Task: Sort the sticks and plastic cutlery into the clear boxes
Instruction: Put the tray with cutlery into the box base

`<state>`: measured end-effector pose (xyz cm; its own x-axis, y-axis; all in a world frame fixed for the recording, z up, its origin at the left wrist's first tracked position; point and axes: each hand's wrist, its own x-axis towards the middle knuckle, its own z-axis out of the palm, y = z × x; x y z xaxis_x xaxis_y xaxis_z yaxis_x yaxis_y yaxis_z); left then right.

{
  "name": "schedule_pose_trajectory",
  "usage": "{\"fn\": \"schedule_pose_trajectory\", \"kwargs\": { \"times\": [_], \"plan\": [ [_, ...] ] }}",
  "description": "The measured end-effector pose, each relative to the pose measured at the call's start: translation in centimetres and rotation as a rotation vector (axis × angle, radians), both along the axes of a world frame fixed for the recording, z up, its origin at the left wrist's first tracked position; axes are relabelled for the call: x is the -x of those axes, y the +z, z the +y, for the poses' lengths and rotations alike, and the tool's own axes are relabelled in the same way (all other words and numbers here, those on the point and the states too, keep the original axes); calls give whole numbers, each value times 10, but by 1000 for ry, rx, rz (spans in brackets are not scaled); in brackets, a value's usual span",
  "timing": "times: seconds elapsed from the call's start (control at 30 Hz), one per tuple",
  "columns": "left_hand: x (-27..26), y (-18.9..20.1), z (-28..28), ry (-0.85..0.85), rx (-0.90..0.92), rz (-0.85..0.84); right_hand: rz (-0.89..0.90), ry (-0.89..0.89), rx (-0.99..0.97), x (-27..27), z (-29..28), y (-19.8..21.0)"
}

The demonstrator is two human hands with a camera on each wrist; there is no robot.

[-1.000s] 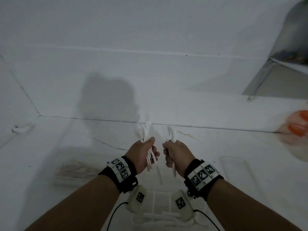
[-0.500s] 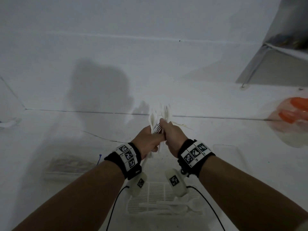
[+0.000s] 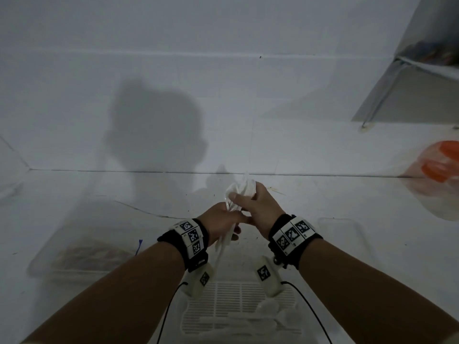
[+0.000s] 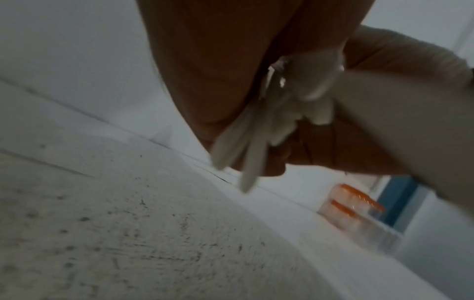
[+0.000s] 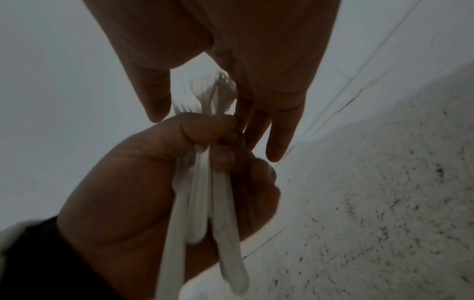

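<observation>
Cutlery (image 3: 238, 194) gripped in left hand (image 3: 218, 223), right hand (image 3: 258, 207) above.

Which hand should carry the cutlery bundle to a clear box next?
Left, probably. The left hand already grips the handles of the white cutlery bundle; the right hand only cups its fork ends with straight fingers. The clear box with sticks lies on the left, the empty clear box on the right.

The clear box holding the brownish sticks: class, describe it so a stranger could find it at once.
Start at the left forearm in the head view. Just to its left, on the white floor, lies a shallow clear box with brownish sticks inside. The other clear box, right of the right hand, looks empty.
</observation>
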<state>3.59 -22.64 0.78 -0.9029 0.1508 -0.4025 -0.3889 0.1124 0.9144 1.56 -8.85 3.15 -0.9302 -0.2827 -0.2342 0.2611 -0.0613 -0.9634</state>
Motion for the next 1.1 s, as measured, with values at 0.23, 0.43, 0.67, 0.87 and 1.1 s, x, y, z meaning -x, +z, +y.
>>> {"fn": "schedule_pose_trajectory", "kwargs": {
  "times": [0.23, 0.43, 0.67, 0.87, 1.1],
  "plan": [
    [21, -8, -13, 357, -364, -54, -83, 181, -377, -16, -2, -14],
    [35, -17, -25, 503, -569, -132, 32, 474, -537, -35, -8, -18],
    [40, -23, -64, 752, -696, -127, -50, 569, -440, -26, 22, -9],
    [12, -15, -50, 494, -307, -27, 209, 66, -546, -16, 14, -7],
    [-5, -9, -28, 294, -113, 72, 483, 200, -592, -34, -14, -19]
  ]
}}
